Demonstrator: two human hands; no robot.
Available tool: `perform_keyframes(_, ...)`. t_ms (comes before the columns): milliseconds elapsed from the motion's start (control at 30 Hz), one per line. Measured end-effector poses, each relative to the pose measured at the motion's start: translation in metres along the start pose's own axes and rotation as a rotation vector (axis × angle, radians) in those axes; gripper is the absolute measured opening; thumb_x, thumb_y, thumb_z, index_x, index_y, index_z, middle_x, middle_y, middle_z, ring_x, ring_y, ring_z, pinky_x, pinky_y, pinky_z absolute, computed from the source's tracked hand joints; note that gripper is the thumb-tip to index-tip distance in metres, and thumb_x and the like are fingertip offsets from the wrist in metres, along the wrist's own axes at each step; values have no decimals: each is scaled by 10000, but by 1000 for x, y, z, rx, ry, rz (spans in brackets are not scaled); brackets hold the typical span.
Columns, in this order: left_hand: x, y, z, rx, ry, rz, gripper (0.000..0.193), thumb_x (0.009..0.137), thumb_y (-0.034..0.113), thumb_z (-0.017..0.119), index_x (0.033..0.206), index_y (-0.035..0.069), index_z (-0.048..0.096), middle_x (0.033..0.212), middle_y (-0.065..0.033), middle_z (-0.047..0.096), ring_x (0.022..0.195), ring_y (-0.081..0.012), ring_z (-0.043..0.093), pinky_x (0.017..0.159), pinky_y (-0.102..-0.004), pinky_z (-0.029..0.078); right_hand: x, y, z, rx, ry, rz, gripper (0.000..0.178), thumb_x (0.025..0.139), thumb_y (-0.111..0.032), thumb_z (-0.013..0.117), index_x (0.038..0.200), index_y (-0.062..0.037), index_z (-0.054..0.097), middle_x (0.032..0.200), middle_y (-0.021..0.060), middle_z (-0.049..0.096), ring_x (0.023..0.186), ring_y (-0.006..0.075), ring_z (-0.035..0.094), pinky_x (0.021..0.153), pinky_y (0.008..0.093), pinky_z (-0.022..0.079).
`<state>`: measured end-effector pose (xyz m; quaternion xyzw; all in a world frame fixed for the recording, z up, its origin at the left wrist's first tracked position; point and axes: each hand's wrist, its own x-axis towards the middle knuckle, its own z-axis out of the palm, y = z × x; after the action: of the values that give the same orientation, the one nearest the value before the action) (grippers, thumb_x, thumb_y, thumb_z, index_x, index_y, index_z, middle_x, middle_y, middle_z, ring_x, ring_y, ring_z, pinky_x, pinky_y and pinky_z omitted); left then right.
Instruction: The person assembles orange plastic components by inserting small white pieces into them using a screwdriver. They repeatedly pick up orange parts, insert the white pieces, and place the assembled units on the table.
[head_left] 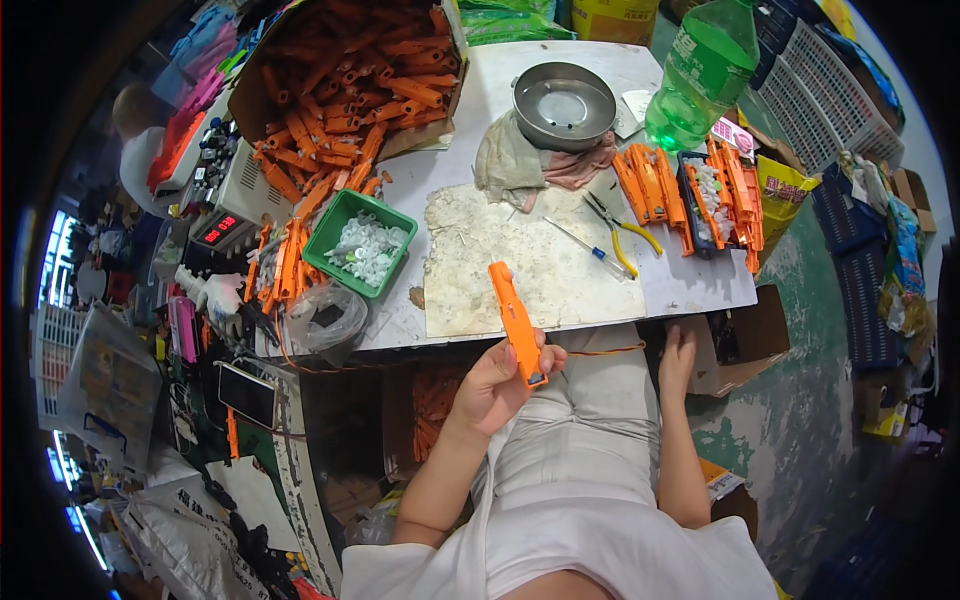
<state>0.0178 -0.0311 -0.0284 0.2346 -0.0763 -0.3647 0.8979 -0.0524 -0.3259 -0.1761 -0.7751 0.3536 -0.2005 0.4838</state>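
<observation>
My left hand [497, 382] is closed round the lower end of a long, narrow orange plastic part [514, 318]. The part tilts upward in front of the table's near edge, and a small dark blue piece shows at its lower end. Beside my right thigh, at the table's near edge, is my right hand [677, 358], with its visible fingers stretched out and nothing seen in them. On the worn white board [480, 270] beyond lie a screwdriver [588, 246] with a blue-and-clear handle and yellow-handled pliers [622, 235].
A large carton [455, 95] at the back left spills orange parts toward a green bin [318, 243] of small whitish pieces. A round metal bowl [563, 80] stands by rags [512, 160]. At the right are a green bottle [703, 70] and stacked orange parts [650, 185].
</observation>
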Motion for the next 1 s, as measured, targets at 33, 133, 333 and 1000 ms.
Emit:
perform_keyframes(33,1,-1,-1,-13,5,0,367,893,312,601,1115,39,494,912,-89,585,1120,-267,475,1037,-402,325,0,2,6,82,-35,108,327,948,-309,537,1049,3,532,895,85,532,740,170,501,659,305,434)
perform_keyframes(133,2,-3,3,22,19,25,367,902,305,588,1124,32,484,925,-99,584,1128,-271,480,1048,-418,325,8,6,30,237,-110,302,418,901,-280,609,1174,-8,449,996,105,548,794,175,536,680,309,456)
perform_keyframes(333,-2,-2,0,81,86,64,394,907,311,581,1146,19,469,946,-121,596,1137,-283,489,1048,-418,321,17,15,37,563,-132,447,626,757,8,712,1274,-40,362,1073,147,538,904,251,575,749,353,496)
perform_keyframes(1000,26,-18,36,479,248,216,332,957,245,536,1193,11,521,1116,-161,639,953,-118,592,865,-276,455,-69,-200,-28,31,-399,-683,346,729,-285,772,938,-63,608,827,80,604,719,202,626,607,328,497)
